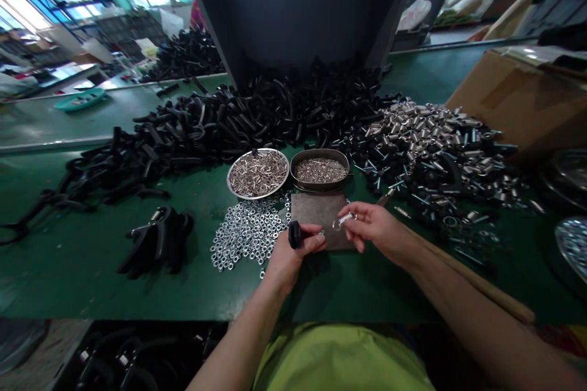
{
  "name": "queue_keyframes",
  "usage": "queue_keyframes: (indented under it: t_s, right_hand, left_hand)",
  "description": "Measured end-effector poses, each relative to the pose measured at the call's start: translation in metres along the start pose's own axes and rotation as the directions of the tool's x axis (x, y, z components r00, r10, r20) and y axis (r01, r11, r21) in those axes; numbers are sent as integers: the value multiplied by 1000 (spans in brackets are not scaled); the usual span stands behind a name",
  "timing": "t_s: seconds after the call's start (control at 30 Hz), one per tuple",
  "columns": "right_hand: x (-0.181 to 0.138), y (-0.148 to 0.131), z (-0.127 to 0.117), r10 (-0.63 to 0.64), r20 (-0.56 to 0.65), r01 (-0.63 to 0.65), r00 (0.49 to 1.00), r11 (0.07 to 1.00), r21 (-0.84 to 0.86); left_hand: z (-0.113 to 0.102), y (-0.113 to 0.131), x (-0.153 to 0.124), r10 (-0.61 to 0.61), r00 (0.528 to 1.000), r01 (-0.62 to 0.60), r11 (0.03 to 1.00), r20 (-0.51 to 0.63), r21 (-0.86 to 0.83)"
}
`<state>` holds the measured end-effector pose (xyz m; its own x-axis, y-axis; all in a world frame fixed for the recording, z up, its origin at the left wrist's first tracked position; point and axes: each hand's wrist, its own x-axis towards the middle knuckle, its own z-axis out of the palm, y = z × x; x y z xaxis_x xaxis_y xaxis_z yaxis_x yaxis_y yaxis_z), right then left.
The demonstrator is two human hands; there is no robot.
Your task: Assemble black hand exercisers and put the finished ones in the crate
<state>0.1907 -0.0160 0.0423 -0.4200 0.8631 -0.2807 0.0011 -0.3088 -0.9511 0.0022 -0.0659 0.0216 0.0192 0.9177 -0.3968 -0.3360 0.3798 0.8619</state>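
My left hand (293, 253) is closed around a small black handle piece (296, 234) held above the green table, near its front edge. Just to the right, my right hand (373, 227) pinches a small shiny metal part (343, 219) between thumb and fingers, close to the black piece. Both hands hover over a dark square pad (316, 208). A spread of silver nuts (250, 231) lies left of the pad. Behind it stand a round silver dish of metal pins (258, 172) and a dark oval tin of small metal bits (320, 169).
A large heap of black handles (238, 116) spills from a dark bin (302, 6) at the back. Silver springs mixed with black parts (435, 140) lie at right, beside a cardboard box (523, 98). A few assembled black pieces (158, 238) rest at left. A wooden stick (477, 284) lies under my right forearm.
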Motion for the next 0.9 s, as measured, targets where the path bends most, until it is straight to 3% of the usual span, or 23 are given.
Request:
queue_keyframes:
  t_s: [0.17, 0.33, 0.47, 0.53, 0.6, 0.67, 0.7, 0.77, 0.83, 0.9]
  right_hand:
    - [-5, 11, 28, -5, 24, 7, 1000, 998, -66]
    - [-1, 13, 27, 83, 72, -88, 994, 993, 73]
    - [1, 8, 26, 104, 63, -105, 993, 994, 11]
    - [1, 6, 26, 79, 31, -78, 996, 995, -57]
    - [1, 4, 26, 25, -14, -27, 1000, 989, -145]
    - [1, 4, 26, -35, -57, 20, 998, 970, -243]
    - [0, 3, 25, -53, -70, 32, 996, 960, -278]
    - [-1, 1, 25, -80, -89, 48, 993, 947, -317]
    - [-2, -3, 26, -124, -106, 81, 987, 936, -342]
    - [-5, -8, 30, -179, -121, 126, 976, 927, -354]
  left_hand:
    - [0, 2, -4, 74, 992, -83, 993, 101, 84]
    - [-6, 6, -5, 165, 979, -190, 953, 124, 236]
    - [-9, 7, -5, 251, 962, -273, 876, 108, 397]
    - [-10, 6, -4, 377, 911, -407, 770, 164, 492]
    - [-12, 2, -4, 504, 824, -553, 612, 260, 565]
    - [-12, -4, -4, 557, 769, -614, 505, 315, 606]
    - [-11, -7, -5, 552, 779, -598, 513, 297, 616]
    - [-7, -13, -6, 458, 871, -469, 674, 177, 571]
    - [-1, -18, -8, 221, 974, -222, 900, 44, 375]
    - [5, -22, -9, -66, 997, 64, 996, 27, 66]
